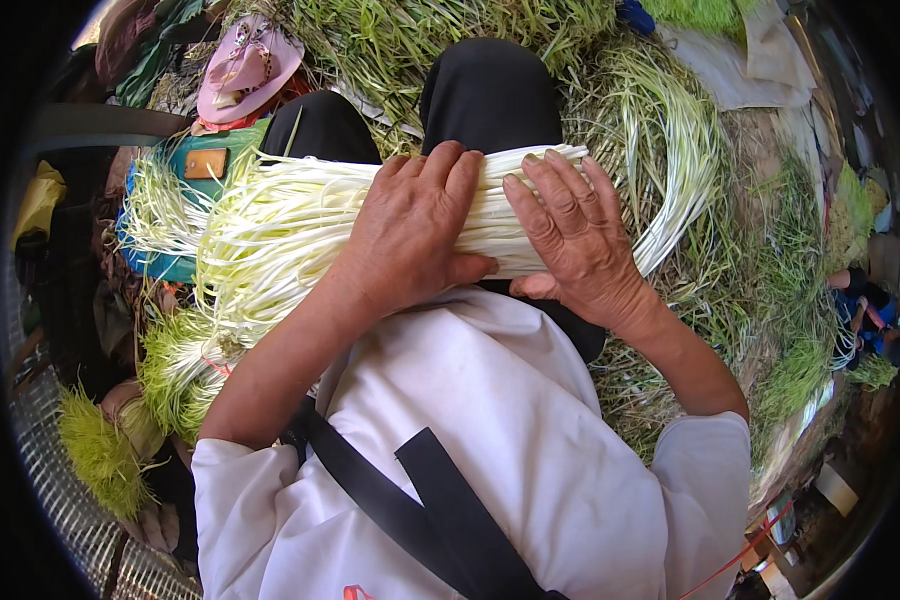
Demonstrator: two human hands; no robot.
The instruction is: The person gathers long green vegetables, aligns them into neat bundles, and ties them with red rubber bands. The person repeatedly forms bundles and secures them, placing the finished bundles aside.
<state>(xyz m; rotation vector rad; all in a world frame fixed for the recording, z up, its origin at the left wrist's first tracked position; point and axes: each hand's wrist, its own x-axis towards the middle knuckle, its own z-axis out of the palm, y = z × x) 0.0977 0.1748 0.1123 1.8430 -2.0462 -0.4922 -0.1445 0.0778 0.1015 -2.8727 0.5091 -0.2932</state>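
A thick bundle of pale, long-stemmed greens (292,217) lies crosswise on my lap, white stem ends to the right and loose yellowish leaves to the left. My left hand (420,217) is wrapped over the middle of the bundle, its thumb along the near side. Over the stem ends rests my right hand (574,225), fingers spread on top and thumb at the near edge. The undersides of both hands' grip are hidden. Just right of my right hand, a curved bunch of loose stems (682,165) lies on the litter.
Heaped green leaf litter (390,52) covers the floor ahead. At upper left lie a pink hat (247,71) and a small brown rectangular object (206,163). Tied green bunches (187,367) stand at my left. Another person's hand (840,280) shows at far right.
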